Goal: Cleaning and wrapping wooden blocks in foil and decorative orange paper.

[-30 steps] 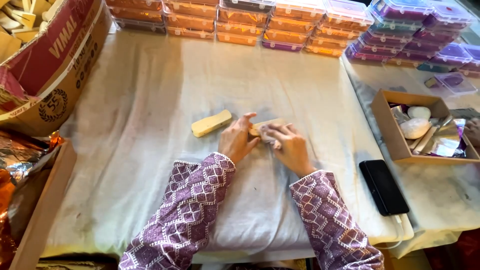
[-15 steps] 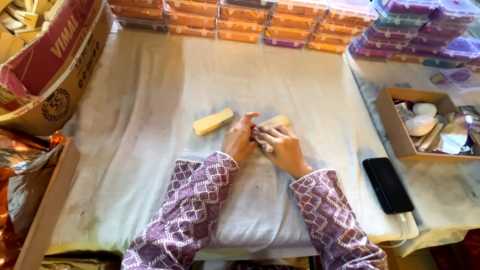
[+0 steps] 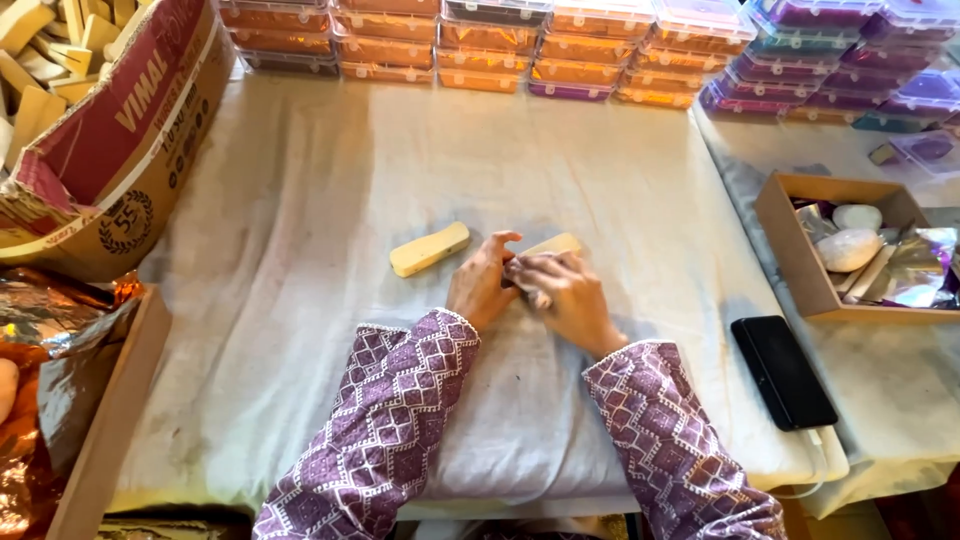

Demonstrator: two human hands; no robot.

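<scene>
Two hands pressed together mid-cloth in the head view: left hand (image 3: 482, 288) and right hand (image 3: 567, 300) pinching a pale yellow bar (image 3: 552, 246), mostly hidden under the fingers. Second bar (image 3: 429, 248) lying just left, apart. Likely slip: bar squirting far across the white cloth (image 3: 300, 200) from uneven finger pressure.

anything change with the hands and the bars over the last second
Very little. Both hands, left hand and right hand, stay pressed together on the pale bar, fingers only shifting slightly. The second bar lies untouched to their left, and the phone has not moved.
</scene>
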